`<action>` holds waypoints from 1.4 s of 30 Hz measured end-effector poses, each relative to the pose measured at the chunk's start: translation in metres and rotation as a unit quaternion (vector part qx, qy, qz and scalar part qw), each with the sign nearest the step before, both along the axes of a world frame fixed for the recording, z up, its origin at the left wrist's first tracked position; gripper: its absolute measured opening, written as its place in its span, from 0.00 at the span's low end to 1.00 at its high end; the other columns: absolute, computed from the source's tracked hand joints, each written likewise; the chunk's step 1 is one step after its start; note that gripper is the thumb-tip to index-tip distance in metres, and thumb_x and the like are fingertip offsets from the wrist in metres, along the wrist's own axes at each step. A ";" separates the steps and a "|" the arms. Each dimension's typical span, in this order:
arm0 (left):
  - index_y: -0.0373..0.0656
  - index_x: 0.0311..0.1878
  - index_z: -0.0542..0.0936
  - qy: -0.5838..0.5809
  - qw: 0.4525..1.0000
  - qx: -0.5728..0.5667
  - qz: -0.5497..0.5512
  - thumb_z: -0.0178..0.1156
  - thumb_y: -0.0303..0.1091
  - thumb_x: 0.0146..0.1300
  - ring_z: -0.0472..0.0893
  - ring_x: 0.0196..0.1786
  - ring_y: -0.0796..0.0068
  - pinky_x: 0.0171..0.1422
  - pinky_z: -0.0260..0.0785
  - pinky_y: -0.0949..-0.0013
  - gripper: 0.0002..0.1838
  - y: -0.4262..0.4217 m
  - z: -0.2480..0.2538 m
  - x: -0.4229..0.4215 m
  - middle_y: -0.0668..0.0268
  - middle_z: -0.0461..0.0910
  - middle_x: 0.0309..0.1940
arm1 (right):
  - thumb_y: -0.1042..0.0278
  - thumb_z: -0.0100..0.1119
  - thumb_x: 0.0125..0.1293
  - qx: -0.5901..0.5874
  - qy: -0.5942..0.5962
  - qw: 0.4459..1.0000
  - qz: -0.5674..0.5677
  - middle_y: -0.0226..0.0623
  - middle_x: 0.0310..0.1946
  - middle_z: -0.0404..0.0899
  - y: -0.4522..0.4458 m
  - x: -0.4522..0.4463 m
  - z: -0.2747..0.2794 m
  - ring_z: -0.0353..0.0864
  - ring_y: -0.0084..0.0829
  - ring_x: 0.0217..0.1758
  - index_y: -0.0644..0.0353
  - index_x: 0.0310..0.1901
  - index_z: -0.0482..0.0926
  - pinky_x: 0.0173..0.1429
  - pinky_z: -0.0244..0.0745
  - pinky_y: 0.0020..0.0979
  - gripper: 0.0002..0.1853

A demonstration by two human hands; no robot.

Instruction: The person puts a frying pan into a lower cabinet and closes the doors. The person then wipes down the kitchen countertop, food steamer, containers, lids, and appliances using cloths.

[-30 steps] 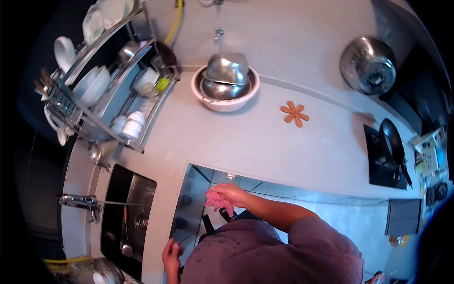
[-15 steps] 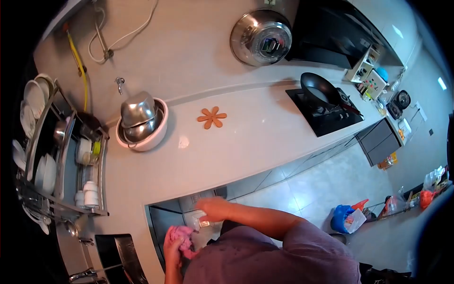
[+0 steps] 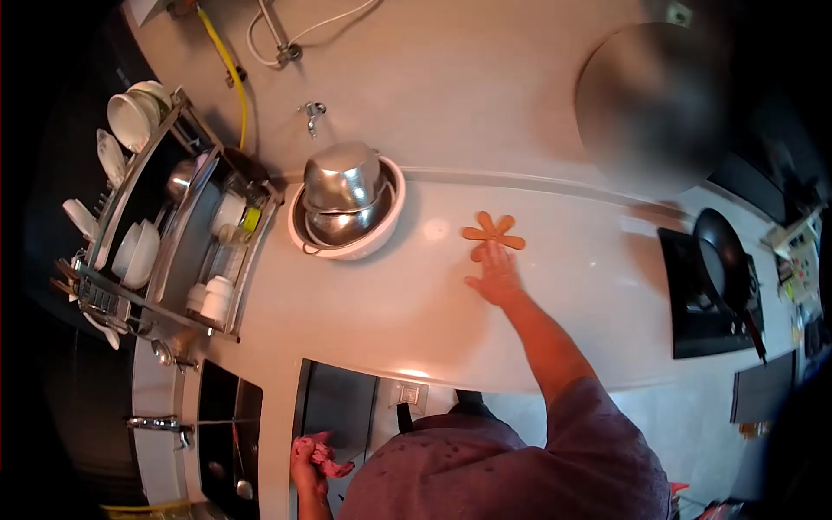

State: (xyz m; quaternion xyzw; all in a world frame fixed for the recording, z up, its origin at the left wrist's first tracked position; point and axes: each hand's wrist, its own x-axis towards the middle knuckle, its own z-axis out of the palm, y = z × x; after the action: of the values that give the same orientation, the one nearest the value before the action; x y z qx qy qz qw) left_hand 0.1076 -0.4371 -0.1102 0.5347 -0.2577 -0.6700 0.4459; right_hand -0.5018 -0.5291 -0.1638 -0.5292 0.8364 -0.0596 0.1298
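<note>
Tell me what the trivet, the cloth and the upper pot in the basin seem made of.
Trivet: probably wood, fairly matte, going by its even brown; plastic is possible.
Cloth: soft matte fabric, bunched in folds in the left hand; fibre unclear.
Pot: shiny metal, perhaps stainless steel, from its silvery highlights.

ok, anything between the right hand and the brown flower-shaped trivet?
Nothing visible. The right hand's fingers overlap the trivet's near edge in this view; actual contact is unclear. The pink basin sits clear to the left.
</note>
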 end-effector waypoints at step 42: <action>0.45 0.89 0.42 0.099 0.703 -0.017 -0.704 0.53 0.45 0.85 0.77 0.74 0.54 0.77 0.70 0.51 0.42 0.371 0.103 -0.769 0.47 0.75 0.74 | 0.52 0.75 0.68 -0.123 -0.615 0.649 -0.431 0.37 0.36 0.87 0.742 -0.248 0.035 0.85 0.27 0.34 0.65 0.52 0.84 0.37 0.82 0.31 0.24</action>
State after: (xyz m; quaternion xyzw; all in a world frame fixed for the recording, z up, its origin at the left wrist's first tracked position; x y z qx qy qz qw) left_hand -0.6617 -0.0661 -0.0075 0.1207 -0.5245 -0.8337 -0.1236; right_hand -0.7501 0.2128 -0.1287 0.0376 0.6839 -0.5226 0.5077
